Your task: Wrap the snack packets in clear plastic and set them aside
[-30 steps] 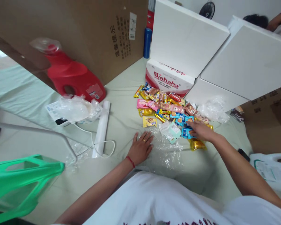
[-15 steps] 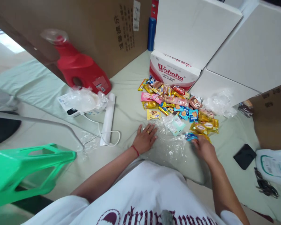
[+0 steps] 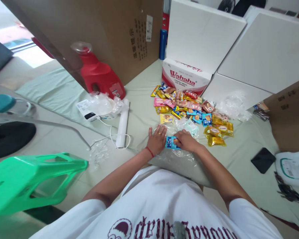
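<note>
My right hand (image 3: pixel 187 140) holds a small blue snack packet (image 3: pixel 169 142) by its right end, low over the clear plastic wrap (image 3: pixel 186 159). Close on its left, my left hand (image 3: pixel 156 139) lies flat with the fingers spread, on the near edge of the wrap. A pile of wrapped snacks (image 3: pixel 189 105) in pink, yellow, red and blue spreads beyond both hands. In front of the pile lie a yellow packet (image 3: pixel 166 119) and a pale green packet (image 3: pixel 190 127). Several gold-wrapped snacks (image 3: pixel 216 141) sit to the right.
A Wahaha carton (image 3: pixel 184 78) stands behind the snacks. At left are a red jug (image 3: pixel 102 78), a white tube (image 3: pixel 123 126) with a cable, and a green stool (image 3: pixel 37 182). Crumpled plastic (image 3: pixel 235 108), a black flat object (image 3: pixel 263 160) and a white jug (image 3: pixel 294 169) are at right.
My right hand has carried the blue packet leftward from beside the gold snacks to beside my left hand. My left hand stays spread on the wrap. The camera view has shifted slightly.
</note>
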### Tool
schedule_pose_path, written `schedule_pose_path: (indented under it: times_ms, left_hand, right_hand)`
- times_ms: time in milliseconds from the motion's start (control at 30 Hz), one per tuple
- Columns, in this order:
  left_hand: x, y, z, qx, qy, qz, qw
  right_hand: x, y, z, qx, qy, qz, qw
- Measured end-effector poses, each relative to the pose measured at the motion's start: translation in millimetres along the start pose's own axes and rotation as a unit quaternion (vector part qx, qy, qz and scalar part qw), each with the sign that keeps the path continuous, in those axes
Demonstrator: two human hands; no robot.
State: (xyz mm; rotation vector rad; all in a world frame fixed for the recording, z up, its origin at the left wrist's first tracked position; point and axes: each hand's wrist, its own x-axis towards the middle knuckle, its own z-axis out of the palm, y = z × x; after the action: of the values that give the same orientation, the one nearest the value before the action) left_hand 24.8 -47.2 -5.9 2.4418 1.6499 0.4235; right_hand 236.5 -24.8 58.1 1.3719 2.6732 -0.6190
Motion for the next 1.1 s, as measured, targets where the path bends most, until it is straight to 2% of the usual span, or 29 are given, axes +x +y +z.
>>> schedule_pose_path:
  times_ms: [200, 300, 400, 500, 600, 700, 800, 867, 933, 967, 1033, 1100]
  left_hand:
    - [-6, 9, 4.9, 0.026, 0.022, -0.016, 0.999]
    - [-5, 13, 3.9, 0.015, 0.011, -0.019, 1.0]
    - [-9, 11, -0.9, 0.003, 0.01, -0.035, 0.999]
    - [-19, 6, -5.6, -0.002, 0.019, -0.024, 1.0]
    - [-31, 3, -6.7, 0.0, 0.025, 0.028, 0.999]
    - [-40, 7, -4.9, -0.009, 0.034, 0.06, 0.998]
    - [-41, 15, -3.7, -0.02, 0.038, 0.054, 0.998]
    - [-40, 16, -4.4, -0.021, 0.042, 0.036, 0.998]
    - [-41, 12, -6.0, -0.018, 0.051, 0.023, 0.998]
    - [-43, 9, -7.0, -0.017, 0.055, 0.025, 0.998]
    - [-50, 1, -8.9, -0.024, 0.052, 0.053, 0.997]
    - [-58, -2, -10.8, -0.04, 0.03, 0.095, 0.994]
  right_hand:
    - [-2, -5, 30, 0.072, 0.078, -0.029, 0.994]
    - [-3, -6, 34, 0.062, 0.088, -0.028, 0.994]
    - [-9, -3, 28, 0.055, 0.12, -0.041, 0.99]
    - [-34, 1, 23, 0.079, 0.175, -0.051, 0.98]
    - [-71, 4, 31, 0.093, 0.213, -0.025, 0.972]
    - [-92, 5, 52, 0.088, 0.198, 0.046, 0.975]
    - [-85, 3, 65, 0.088, 0.179, 0.071, 0.977]
    - [-77, 1, 62, 0.09, 0.21, 0.072, 0.971]
    - [-79, 0, 50, 0.096, 0.234, 0.052, 0.966]
    - [-85, -1, 44, 0.097, 0.226, 0.03, 0.969]
    - [-105, -3, 37, 0.092, 0.172, -0.022, 0.981]
    - [-127, -5, 40, 0.077, 0.111, -0.055, 0.989]
